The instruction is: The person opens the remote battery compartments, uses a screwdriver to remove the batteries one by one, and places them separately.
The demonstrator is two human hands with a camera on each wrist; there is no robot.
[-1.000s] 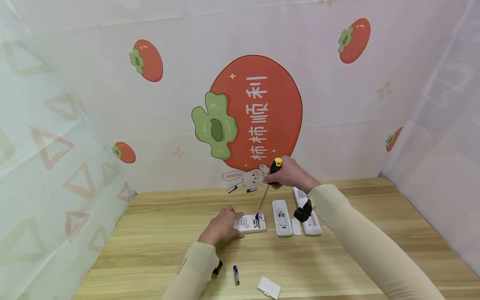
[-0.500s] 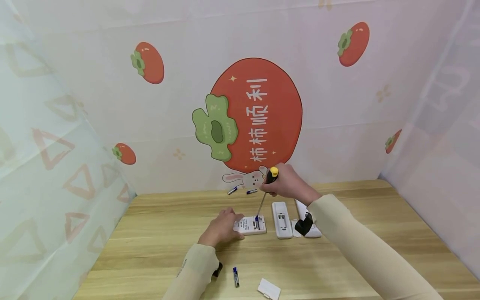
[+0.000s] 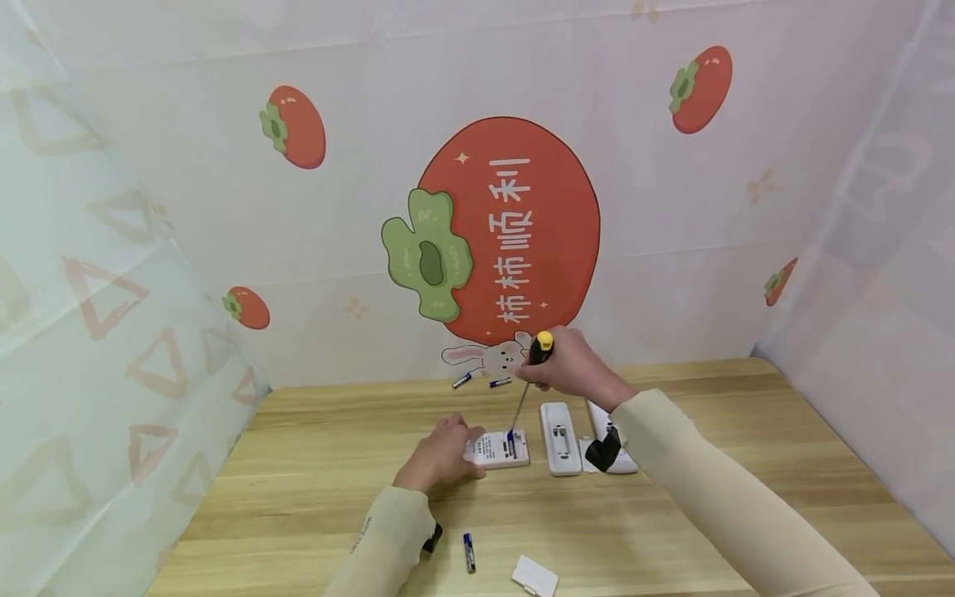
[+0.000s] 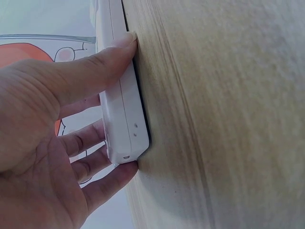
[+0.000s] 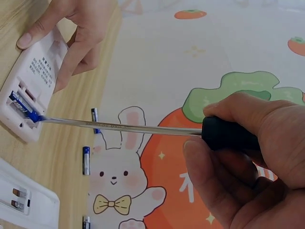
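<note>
My left hand (image 3: 443, 452) grips the left end of a white remote control (image 3: 488, 448), which lies back up on the table. In the left wrist view the thumb (image 4: 102, 69) presses one long side and fingertips touch the other side and end. One blue-and-silver battery (image 5: 25, 107) sits in its uncovered compartment. Held by its black and yellow handle, a screwdriver (image 5: 124, 127) is in my right hand (image 3: 573, 363). Its shaft slants down to the left, and the tip touches the battery's blue end.
Right of it lie a second white remote (image 3: 553, 413) with its compartment uncovered and a third remote (image 3: 600, 421), partly behind my sleeve. Loose batteries (image 3: 462, 380) lie at the back; another battery (image 3: 469, 553) and a white battery cover (image 3: 535, 575) are in front.
My right hand has come down slightly and the screwdriver handle has tipped a little left, its tip staying at the battery. My left hand holds the remote in the same place.
</note>
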